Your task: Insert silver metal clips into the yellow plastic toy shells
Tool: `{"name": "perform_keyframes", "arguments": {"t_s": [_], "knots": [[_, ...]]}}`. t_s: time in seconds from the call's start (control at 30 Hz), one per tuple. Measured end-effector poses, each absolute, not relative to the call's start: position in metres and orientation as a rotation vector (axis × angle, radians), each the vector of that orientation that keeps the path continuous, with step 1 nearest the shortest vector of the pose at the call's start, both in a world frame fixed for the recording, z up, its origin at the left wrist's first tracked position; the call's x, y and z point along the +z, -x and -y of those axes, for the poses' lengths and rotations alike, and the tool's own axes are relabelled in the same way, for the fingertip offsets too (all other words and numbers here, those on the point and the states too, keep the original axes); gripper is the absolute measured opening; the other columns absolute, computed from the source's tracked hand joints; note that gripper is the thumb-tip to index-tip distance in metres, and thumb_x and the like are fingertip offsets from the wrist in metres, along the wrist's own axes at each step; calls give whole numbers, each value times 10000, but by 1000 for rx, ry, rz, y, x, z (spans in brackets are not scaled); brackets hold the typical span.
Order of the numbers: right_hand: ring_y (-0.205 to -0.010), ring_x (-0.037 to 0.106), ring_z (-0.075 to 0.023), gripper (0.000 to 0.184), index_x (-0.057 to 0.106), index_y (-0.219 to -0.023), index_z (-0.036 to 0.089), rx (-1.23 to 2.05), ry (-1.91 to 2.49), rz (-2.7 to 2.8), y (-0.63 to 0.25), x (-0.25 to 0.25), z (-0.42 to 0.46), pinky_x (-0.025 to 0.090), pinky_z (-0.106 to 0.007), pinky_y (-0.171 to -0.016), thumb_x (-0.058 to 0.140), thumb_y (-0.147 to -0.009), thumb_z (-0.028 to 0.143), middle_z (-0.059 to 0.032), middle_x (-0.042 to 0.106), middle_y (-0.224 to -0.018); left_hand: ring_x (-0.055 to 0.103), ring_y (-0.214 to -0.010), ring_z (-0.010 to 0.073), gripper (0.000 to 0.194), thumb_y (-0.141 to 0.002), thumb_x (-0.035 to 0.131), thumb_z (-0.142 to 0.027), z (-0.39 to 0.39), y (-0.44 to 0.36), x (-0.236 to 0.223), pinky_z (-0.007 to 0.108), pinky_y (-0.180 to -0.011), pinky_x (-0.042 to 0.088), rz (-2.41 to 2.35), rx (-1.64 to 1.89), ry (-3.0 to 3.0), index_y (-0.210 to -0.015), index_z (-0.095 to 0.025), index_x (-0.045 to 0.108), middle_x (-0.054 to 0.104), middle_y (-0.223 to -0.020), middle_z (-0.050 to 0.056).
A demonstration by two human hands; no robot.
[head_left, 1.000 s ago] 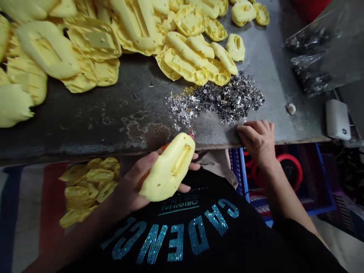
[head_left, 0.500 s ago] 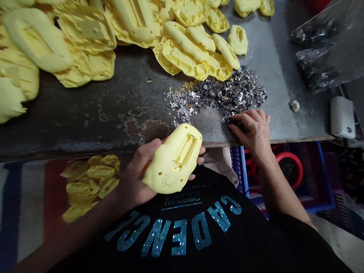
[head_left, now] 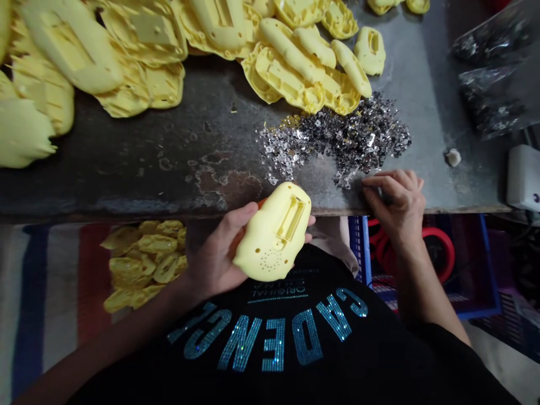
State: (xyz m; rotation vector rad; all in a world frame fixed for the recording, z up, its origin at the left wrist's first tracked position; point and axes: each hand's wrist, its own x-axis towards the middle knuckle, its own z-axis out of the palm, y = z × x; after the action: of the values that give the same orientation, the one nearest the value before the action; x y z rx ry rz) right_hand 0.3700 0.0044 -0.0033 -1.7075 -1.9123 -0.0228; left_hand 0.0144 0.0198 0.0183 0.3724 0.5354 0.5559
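Observation:
My left hand (head_left: 225, 242) is wrapped around a yellow plastic toy casing (head_left: 270, 239), held over my lap just in front of the table edge. The casing's back faces up, showing an uncovered battery compartment, screw holes and a ring of small speaker holes. A bit of orange shows behind its upper left side. My right hand (head_left: 399, 197) is at the table's front edge, thumb and forefinger pinched together; whatever lies between them is too small to make out. Just beyond those fingertips spreads a heap of small shiny metal contact plates (head_left: 358, 140).
Yellow casing halves (head_left: 295, 62) are piled along the back and left of the dark table (head_left: 139, 163). Bagged metal pieces (head_left: 491, 98) and a white box (head_left: 523, 177) stand at right. Below are a blue crate (head_left: 476, 292) with red-handled scissors (head_left: 442, 253) and more yellow parts (head_left: 145, 261).
My right hand has drawn back slightly from the metal heap, toward me and to the right. The casing stays in my left hand. The whole view has shifted a little.

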Motion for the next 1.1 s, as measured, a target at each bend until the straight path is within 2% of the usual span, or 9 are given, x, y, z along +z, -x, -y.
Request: {"name": "perform_keyframes", "arguments": {"t_s": [0.17, 0.4, 0.63, 0.8, 0.97, 1.1], "knots": [[-1051, 705, -293, 99, 862, -1101, 329, -20, 1678, 1915, -366, -5, -16, 418, -481, -950, 763, -1105, 330, -22, 850, -1065, 890, -1267, 367, 552, -1155, 670, -519, -20, -16, 18, 381, -861, 778, -533, 556, -375, -1540, -150, 813, 832, -1536, 194], [-1089, 673, -323, 109, 841, -1079, 303, -2, 1735, 2014, -343, -7, -46, 416, -507, -981, 740, -1100, 339, -44, 812, -1025, 880, -1293, 361, 583, -1181, 620, -562, -18, -17, 14, 385, -893, 766, -526, 562, -370, -1558, -156, 802, 823, -1560, 179], [-1043, 677, -307, 109, 819, -1019, 289, 22, 1763, 1975, -362, 11, -27, 394, -481, -951, 765, -1080, 361, -39, 811, -991, 852, -1341, 391, 626, -1149, 650, -572, -15, -13, 14, 382, -897, 750, -565, 559, -344, -1598, -156, 780, 804, -1589, 200], [-1009, 703, -285, 86, 853, -1075, 304, 116, 1708, 1972, -375, 13, -3, 433, -468, -943, 769, -1079, 322, -28, 822, -1002, 848, -1345, 419, 718, -1114, 690, -641, -14, -15, 12, 402, -874, 758, -581, 563, -345, -1641, -157, 744, 792, -1598, 227], [-1077, 734, -283, 141, 884, -1168, 333, 100, 1715, 1927, -379, 8, 9, 475, -483, -989, 759, -1104, 320, -35, 863, -1129, 873, -1278, 420, 635, -1066, 767, -622, -15, -24, 19, 398, -849, 763, -646, 530, -354, -1528, -190, 823, 839, -1530, 191], [-1037, 723, -284, 119, 866, -1160, 331, -2, 1710, 1825, -377, 5, 16, 486, -485, -981, 766, -1099, 309, -24, 843, -1048, 873, -1285, 419, 617, -1097, 728, -607, -16, -25, 18, 405, -867, 767, -601, 523, -350, -1532, -182, 828, 833, -1544, 188]]}}
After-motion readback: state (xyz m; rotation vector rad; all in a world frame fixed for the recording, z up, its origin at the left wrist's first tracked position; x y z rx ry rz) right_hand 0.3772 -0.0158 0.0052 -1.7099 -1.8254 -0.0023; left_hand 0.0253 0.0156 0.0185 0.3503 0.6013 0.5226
